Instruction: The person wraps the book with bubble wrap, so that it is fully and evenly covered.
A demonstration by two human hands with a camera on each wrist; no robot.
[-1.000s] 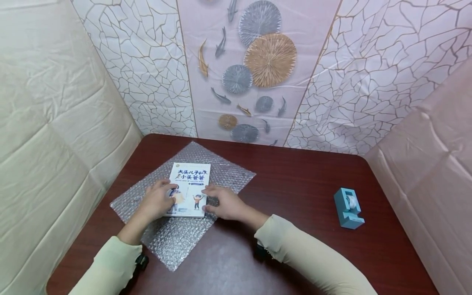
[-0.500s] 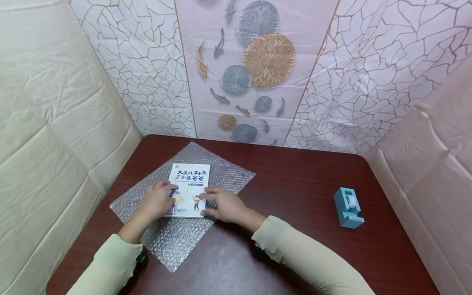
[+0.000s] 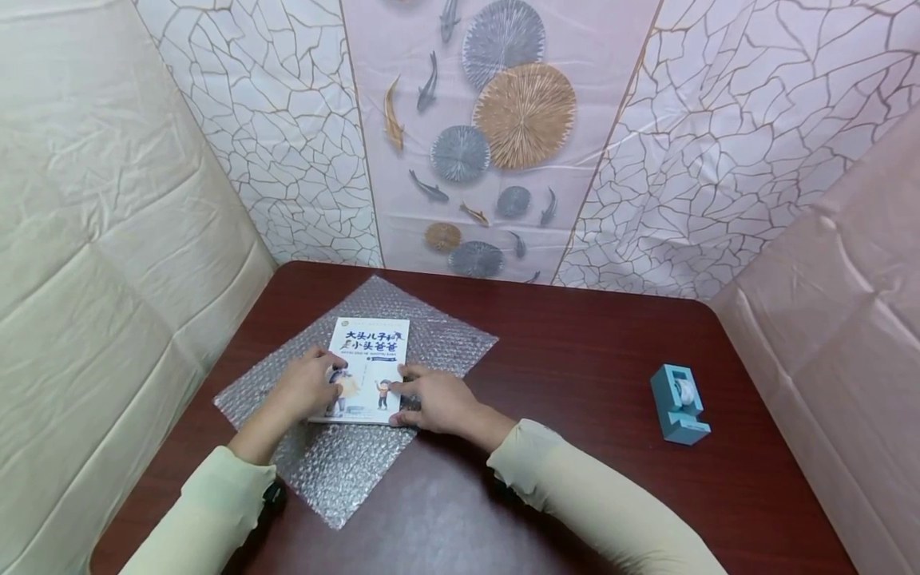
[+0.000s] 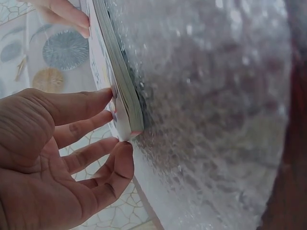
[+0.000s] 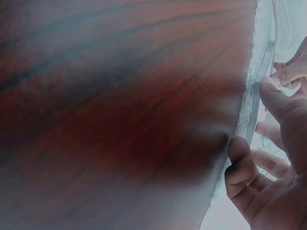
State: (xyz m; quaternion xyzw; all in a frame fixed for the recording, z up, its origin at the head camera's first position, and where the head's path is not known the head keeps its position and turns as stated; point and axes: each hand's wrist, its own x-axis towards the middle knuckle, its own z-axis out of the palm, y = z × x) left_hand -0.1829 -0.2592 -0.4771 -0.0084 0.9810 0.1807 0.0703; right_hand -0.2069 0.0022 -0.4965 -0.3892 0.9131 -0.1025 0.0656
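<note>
A white paperback book [image 3: 370, 359] with blue Chinese title characters and cartoon figures lies face up on a sheet of bubble wrap [image 3: 338, 471]. At its left side my left hand [image 3: 305, 385] grips it, the thumb on the cover near the lower corner. From the right, my right hand [image 3: 440, 399] holds the opposite edge, thumb by the near corner and fingertips at the cover. In the left wrist view, the book's page edge [image 4: 117, 72] shows beside the left fingers. The right wrist view shows the right thumb against the book's side [image 5: 252, 115].
A light blue tape dispenser [image 3: 679, 405] with a roll of tape stands on the right of the dark red table [image 3: 561, 383]. Fabric-covered walls [image 3: 460, 192] enclose the table at the back and both sides.
The book has shifted very slightly to the left with both hands on it. The bubble wrap and the tape dispenser keep their places.
</note>
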